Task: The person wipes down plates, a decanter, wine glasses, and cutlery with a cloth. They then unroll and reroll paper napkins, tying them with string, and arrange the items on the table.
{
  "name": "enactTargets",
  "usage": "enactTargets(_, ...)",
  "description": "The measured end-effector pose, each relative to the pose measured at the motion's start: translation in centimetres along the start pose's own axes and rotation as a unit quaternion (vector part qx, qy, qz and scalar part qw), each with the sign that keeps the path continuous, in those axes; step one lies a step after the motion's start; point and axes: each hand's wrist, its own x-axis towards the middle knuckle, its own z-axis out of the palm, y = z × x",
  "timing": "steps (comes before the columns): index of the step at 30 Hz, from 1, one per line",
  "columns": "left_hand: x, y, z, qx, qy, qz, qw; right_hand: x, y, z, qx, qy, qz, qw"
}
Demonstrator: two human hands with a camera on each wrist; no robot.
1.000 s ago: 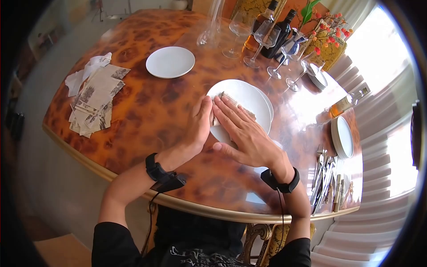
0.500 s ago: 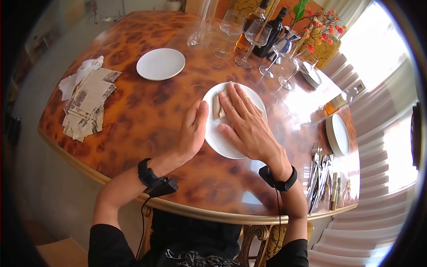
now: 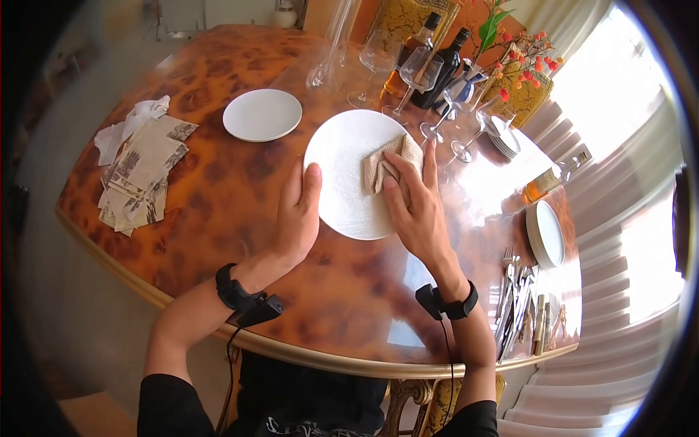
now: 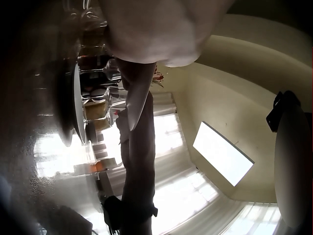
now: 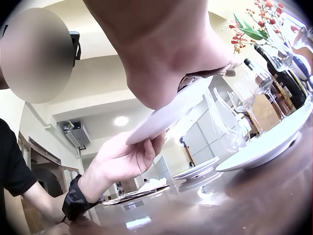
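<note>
A white plate (image 3: pixel 342 175) is raised and tilted off the table, as the right wrist view shows at the plate's edge (image 5: pixel 159 120). At its left rim, the left hand (image 3: pixel 298 222) grips it, thumb on the near side and fingers curled beneath (image 5: pixel 122 161). The right hand (image 3: pixel 422 215) pinches a folded beige cloth (image 3: pixel 378 164) against the plate's upper right part, with its index finger extended past the rim. Most of the cloth under the fingers is hidden. The left wrist view shows the right hand (image 4: pixel 139 98) only dimly.
Another plate (image 5: pixel 266 147) lies on the table nearby. A white plate (image 3: pixel 262 115) sits at upper left, papers (image 3: pixel 145 171) at left. Glasses (image 3: pixel 419 73) and bottles (image 3: pixel 444 69) stand behind; stacked plates (image 3: pixel 545 233) and cutlery (image 3: pixel 513 298) lie at right.
The plate has risen and shifted slightly left, now gripped by the left hand. The right hand has moved right, its flat fingers bending around the cloth, which has shifted toward the right rim.
</note>
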Motion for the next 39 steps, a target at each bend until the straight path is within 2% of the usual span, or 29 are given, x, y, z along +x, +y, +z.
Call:
enactTargets(1, -0.2, 0.0, -0.2, 0.023, -0.017, 0.014, 1.000, 0.2, 0.2, 0.0, 0.001, 0.006, -0.012, 1.000)
enactTargets(3, -0.2, -0.6, -0.9, 0.044, -0.062, -0.030, 0.997, 0.6, 0.7, -0.5, 0.146, -0.009, 0.096, 0.985)
enactTargets(4, -0.2, -0.7, -0.5, 0.008, -0.061, -0.020, 0.998, 0.7, 1.1, -0.6, 0.148, -0.006, 0.086, 0.985)
enactTargets(5, -0.3, -0.5, -0.4, 0.010, -0.059, -0.013, 0.998, 0.7, 1.4, -0.8, 0.194, 0.005, 0.130, 0.972)
enactTargets(6, -0.4, -0.2, -0.3, -0.036, -0.083, -0.039, 0.995, 0.9, 1.6, -1.0, 0.238, 0.014, 0.175, 0.955)
enactTargets(8, 0.0, 0.2, -0.4, -0.081, -0.110, -0.062, 0.989, 1.1, 1.8, -1.8, 0.248, -0.004, 0.175, 0.953)
enactTargets(11, 0.9, 1.1, -1.5, -0.029, -0.206, -0.120, 0.971, 1.0, 1.5, -2.6, 0.251, -0.047, 0.166, 0.953)
enactTargets(13, 1.2, 1.7, -1.7, -0.025, -0.194, -0.138, 0.971, 0.8, 1.2, -3.1, 0.206, -0.101, 0.089, 0.969)
enactTargets(14, 1.6, 1.4, -2.1, -0.026, -0.217, -0.170, 0.961, 0.9, 0.3, -3.6, 0.190, -0.114, 0.072, 0.973)
enactTargets(16, 2.0, 0.4, -2.6, -0.003, -0.239, -0.209, 0.948, 1.0, 0.5, -3.4, 0.184, -0.111, 0.043, 0.976)
enactTargets(17, 2.0, 0.0, -2.6, -0.003, -0.241, -0.209, 0.948, 0.9, 0.5, -3.4, 0.179, -0.110, 0.012, 0.978)
enactTargets(19, 1.6, -0.5, -2.1, -0.044, -0.196, -0.153, 0.967, 0.9, -0.3, -3.2, 0.183, -0.090, 0.038, 0.978)
enactTargets(21, 1.2, -0.8, -1.8, -0.040, -0.168, -0.133, 0.976, 0.9, -1.0, -2.7, 0.197, 0.015, 0.046, 0.979)
enactTargets(22, 1.1, -1.0, -1.8, -0.035, -0.139, -0.113, 0.983, 1.0, -0.9, -2.9, 0.197, 0.015, 0.046, 0.979)
enactTargets(23, 1.1, -1.1, -1.8, -0.036, -0.139, -0.112, 0.983, 1.0, -0.7, -3.1, 0.185, -0.023, 0.077, 0.979)
enactTargets(24, 1.1, -1.2, -1.7, -0.033, -0.097, -0.101, 0.990, 1.0, -0.5, -3.4, 0.174, -0.062, 0.109, 0.977)
enactTargets(25, 1.1, -1.3, -1.7, -0.029, -0.056, -0.090, 0.994, 1.0, -0.4, -3.5, 0.173, -0.061, 0.109, 0.977)
enactTargets(28, 1.0, -0.8, -1.5, -0.022, -0.031, -0.059, 0.998, 0.9, 0.7, -3.1, 0.126, -0.100, 0.142, 0.977)
enactTargets(30, 0.8, -0.1, -1.3, -0.017, -0.035, -0.052, 0.998, 0.8, 1.7, -2.6, 0.173, -0.075, 0.128, 0.974)
enactTargets(32, 0.6, 0.0, -1.2, -0.012, -0.039, -0.046, 0.998, 0.9, 1.6, -3.2, 0.135, -0.069, 0.131, 0.980)
enactTargets(34, 0.6, -0.1, -1.4, -0.019, -0.102, -0.081, 0.991, 1.3, 0.9, -4.4, 0.097, -0.062, 0.132, 0.985)
enactTargets(35, 0.8, -0.2, -1.7, -0.019, -0.100, -0.080, 0.992, 1.5, 0.3, -5.4, 0.087, -0.071, 0.131, 0.985)
enactTargets(37, 1.3, -0.4, -2.2, 0.017, -0.188, -0.097, 0.977, 1.7, 0.3, -6.5, 0.077, -0.081, 0.130, 0.985)
enactTargets(39, 1.5, -1.1, -2.5, 0.061, -0.213, -0.106, 0.969, 1.5, 0.5, -7.3, 0.019, -0.137, 0.079, 0.987)
